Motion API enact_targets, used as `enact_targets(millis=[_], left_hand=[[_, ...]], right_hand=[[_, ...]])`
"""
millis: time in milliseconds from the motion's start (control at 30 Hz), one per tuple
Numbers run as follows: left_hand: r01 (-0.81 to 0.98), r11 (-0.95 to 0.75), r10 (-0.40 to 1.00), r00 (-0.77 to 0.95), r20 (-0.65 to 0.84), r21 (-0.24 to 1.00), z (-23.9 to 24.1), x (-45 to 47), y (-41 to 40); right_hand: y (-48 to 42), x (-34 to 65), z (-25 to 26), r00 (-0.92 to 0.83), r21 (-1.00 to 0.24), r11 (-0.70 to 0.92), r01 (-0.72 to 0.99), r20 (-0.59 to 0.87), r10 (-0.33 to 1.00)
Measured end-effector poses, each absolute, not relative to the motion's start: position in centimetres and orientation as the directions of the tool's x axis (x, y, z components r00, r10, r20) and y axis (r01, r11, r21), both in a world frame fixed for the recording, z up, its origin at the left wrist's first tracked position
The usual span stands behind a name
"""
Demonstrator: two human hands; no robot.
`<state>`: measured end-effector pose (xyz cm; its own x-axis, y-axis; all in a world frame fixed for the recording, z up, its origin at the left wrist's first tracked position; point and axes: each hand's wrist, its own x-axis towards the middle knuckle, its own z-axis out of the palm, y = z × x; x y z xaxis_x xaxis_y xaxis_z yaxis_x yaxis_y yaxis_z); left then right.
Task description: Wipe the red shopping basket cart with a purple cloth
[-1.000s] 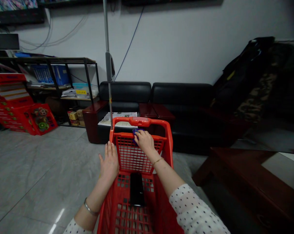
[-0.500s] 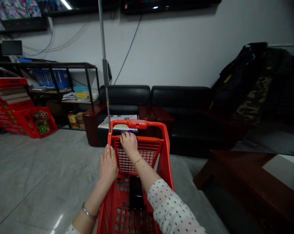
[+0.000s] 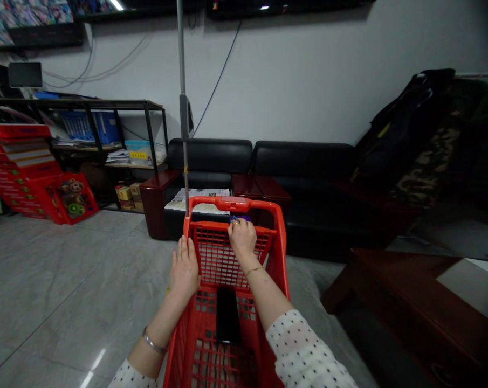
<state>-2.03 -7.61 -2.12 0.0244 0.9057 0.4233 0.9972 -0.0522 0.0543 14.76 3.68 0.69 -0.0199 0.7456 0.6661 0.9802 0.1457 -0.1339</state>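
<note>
A red plastic shopping basket cart (image 3: 282, 269) stands in front of me, its handle at the far end. My right hand (image 3: 242, 237) is closed on a purple and blue cloth (image 3: 244, 219), holding it at the top rail of the cart's slotted end panel. Most of the cloth is hidden behind the fingers. My left hand (image 3: 184, 269) lies with outstretched fingers against the cart's left rim. A black rectangular object (image 3: 227, 315), like a phone, lies inside on the slotted floor. A grey metal pole (image 3: 182, 59) rises at the handle's left corner.
Black sofas (image 3: 304, 167) with dark red armrests stand along the wall, newspapers (image 3: 203, 199) on one seat. A wooden table (image 3: 405, 291) is at right. Stacked red boxes (image 3: 21, 172) and a black shelf (image 3: 106, 102) are at left. Dark jackets (image 3: 409, 118) hang at right.
My right hand has slid to the right along the cart's top rail with the cloth. My left hand stays on the left rim. The view has shifted slightly.
</note>
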Motion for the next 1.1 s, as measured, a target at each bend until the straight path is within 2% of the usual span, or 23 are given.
enact_targets(millis=[167, 300, 567, 700, 800, 900, 1100], left_hand=[[1.000, -0.015, 0.912, 0.003, 0.410, 0.025, -2.0, -2.2, -7.7], [0.998, 0.067, 0.935, -0.058, 0.350, -0.015, -1.2, -1.9, -8.3], [0.999, 0.054, 0.939, -0.050, 0.341, -0.004, -1.2, -2.0, -8.4], [0.999, 0.026, 0.931, -0.034, 0.363, 0.026, -1.8, -2.1, -8.0], [0.999, 0.032, 0.929, -0.045, 0.368, 0.040, -2.0, -2.1, -7.8], [0.999, 0.038, 0.924, -0.049, 0.379, 0.036, -1.9, -2.0, -7.9], [0.994, 0.108, 0.939, -0.098, 0.330, -0.013, -1.3, -1.6, -8.5]], right_hand=[[4.1, 8.7, 1.5, -0.255, -0.038, 0.349, 0.936, 0.612, 0.749], [4.0, 11.4, 1.6, -0.308, -0.021, 0.404, 0.915, 0.611, 0.729], [3.9, 21.9, 0.7, 0.017, -0.132, 0.088, 0.987, 0.636, 0.772], [4.1, 20.4, 0.7, 0.052, -0.128, 0.044, 0.991, 0.656, 0.753], [4.1, 16.8, 1.2, -0.041, -0.068, 0.110, 0.992, 0.642, 0.766], [4.0, 12.4, 1.8, -0.191, -0.013, 0.248, 0.969, 0.596, 0.780], [3.8, 10.5, 2.1, -0.346, 0.010, 0.413, 0.910, 0.565, 0.749]])
